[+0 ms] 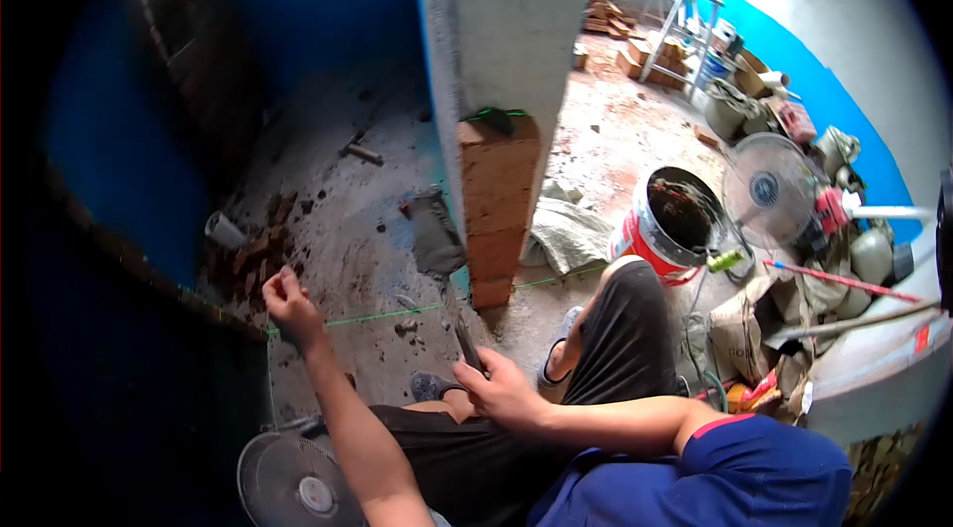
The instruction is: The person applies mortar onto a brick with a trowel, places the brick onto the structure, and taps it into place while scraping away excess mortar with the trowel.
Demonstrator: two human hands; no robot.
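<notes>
My right hand [501,390] is wrapped round the handle of a trowel [437,237]. The trowel's blade is coated with grey mortar and points up and away, just left of a short brick column [496,209]. Dark mortar and a green line lie on the column's top, against the end of a grey wall [506,21]. Over the floor to the left, my left hand [290,307] is raised with its fingers curled together; whether anything small is between them cannot be made out.
A bucket [645,239] with dark contents stands right of my knee. Beyond it are a standing fan [764,188], sacks [745,324] and a stepladder [680,31]. Another fan [298,487] is at the lower left. A hammer [363,152] and brick rubble [263,254] lie on the floor.
</notes>
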